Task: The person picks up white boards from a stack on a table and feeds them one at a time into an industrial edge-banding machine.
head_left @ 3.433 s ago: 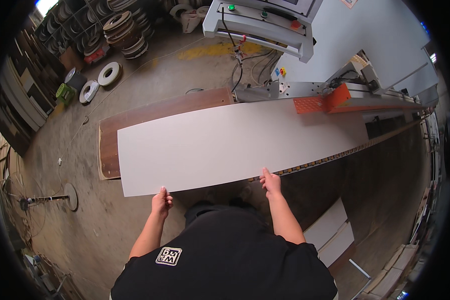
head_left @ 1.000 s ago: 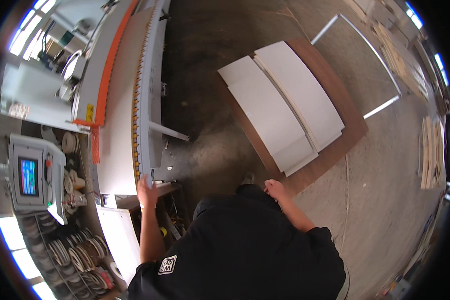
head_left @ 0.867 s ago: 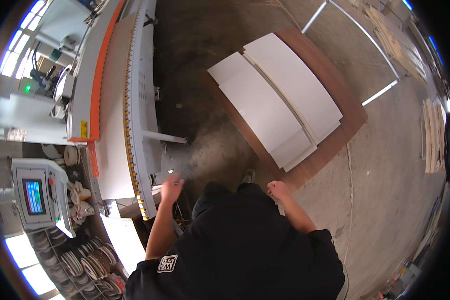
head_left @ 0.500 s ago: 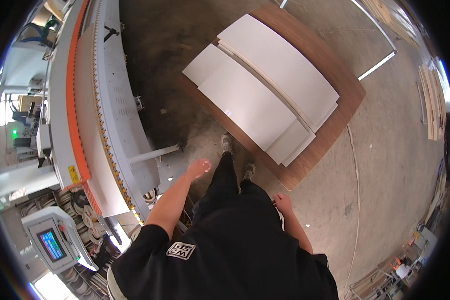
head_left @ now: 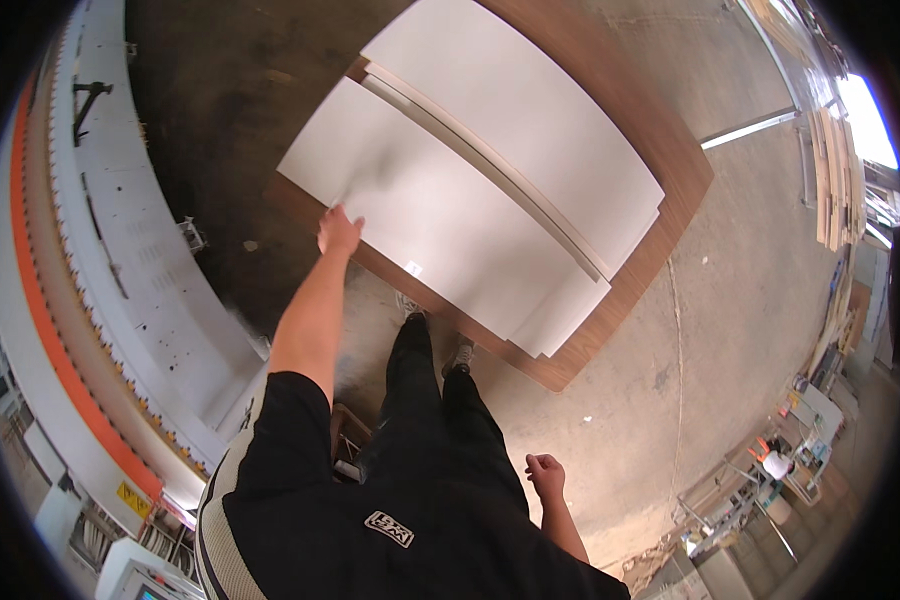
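Left hand (head_left: 341, 230): fingers spread, at edge of near white panel (head_left: 440, 205), atop brown wood-grain board (head_left: 660, 140); contact unclear. Right hand (head_left: 545, 474): apart, loosely curled, closure unclear. Step (judged): pre-grasp; next needs fingertips under edge.

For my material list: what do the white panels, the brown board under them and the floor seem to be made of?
The white panels: probably coated board, smooth and satin, from their even colour and soft sheen.
The brown board: wood or laminate, low sheen, with visible streaky grain; I cannot tell which.
The floor: likely bare concrete, dull, grey and stained.
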The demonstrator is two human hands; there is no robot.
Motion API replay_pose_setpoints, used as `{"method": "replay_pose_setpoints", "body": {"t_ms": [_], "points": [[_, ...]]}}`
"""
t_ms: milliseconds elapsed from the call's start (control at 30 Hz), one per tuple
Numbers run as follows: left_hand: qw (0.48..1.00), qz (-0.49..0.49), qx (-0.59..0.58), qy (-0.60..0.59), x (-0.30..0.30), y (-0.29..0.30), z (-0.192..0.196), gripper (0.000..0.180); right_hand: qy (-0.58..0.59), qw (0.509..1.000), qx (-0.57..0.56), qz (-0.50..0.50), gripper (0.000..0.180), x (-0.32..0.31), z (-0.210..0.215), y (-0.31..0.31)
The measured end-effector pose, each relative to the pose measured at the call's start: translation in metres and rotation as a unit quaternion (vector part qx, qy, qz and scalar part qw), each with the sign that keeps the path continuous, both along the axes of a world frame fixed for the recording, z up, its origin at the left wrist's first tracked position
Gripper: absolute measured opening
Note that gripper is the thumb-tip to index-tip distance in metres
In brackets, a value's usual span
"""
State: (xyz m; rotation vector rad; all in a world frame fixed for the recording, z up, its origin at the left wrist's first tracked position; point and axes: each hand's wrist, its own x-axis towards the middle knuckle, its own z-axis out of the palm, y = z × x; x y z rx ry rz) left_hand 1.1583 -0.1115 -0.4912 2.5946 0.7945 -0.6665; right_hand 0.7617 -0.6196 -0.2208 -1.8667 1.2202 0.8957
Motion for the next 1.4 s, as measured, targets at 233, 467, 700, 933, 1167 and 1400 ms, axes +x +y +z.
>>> {"method": "replay_pose_setpoints", "body": {"t_ms": [233, 467, 700, 933, 1167, 1400], "points": [[0.997, -0.046, 0.051, 0.025, 0.058, 0.002, -0.029, 0.099, 0.030, 0.999, -0.014, -0.035, 0.026, 0.011, -0.007, 0.031], [0.999, 0.033, -0.021, 0.004, -0.091, 0.027, -0.069, 0.094, 0.049, 0.998, -0.022, -0.020, 0.029, 0.019, -0.001, 0.036], [0.966, 0.165, -0.189, 0.055, -0.189, 0.046, -0.011, 0.072, 0.023, 0.999, 0.019, -0.013, 0.029, 0.037, -0.005, 0.035], [0.881, 0.223, -0.392, 0.143, -0.219, 0.021, 0.132, 0.060, -0.013, 0.993, 0.102, 0.062, 0.030, 0.058, -0.023, 0.019], [0.789, 0.295, -0.539, 0.016, -0.306, -0.085, 0.244, 0.038, -0.059, 0.969, 0.224, 0.089, 0.032, 0.073, -0.046, 0.002], [0.726, 0.375, -0.562, -0.127, -0.373, -0.179, 0.352, 0.030, 0.021, 0.973, 0.228, 0.018, 0.053, 0.070, -0.057, -0.028]]}}
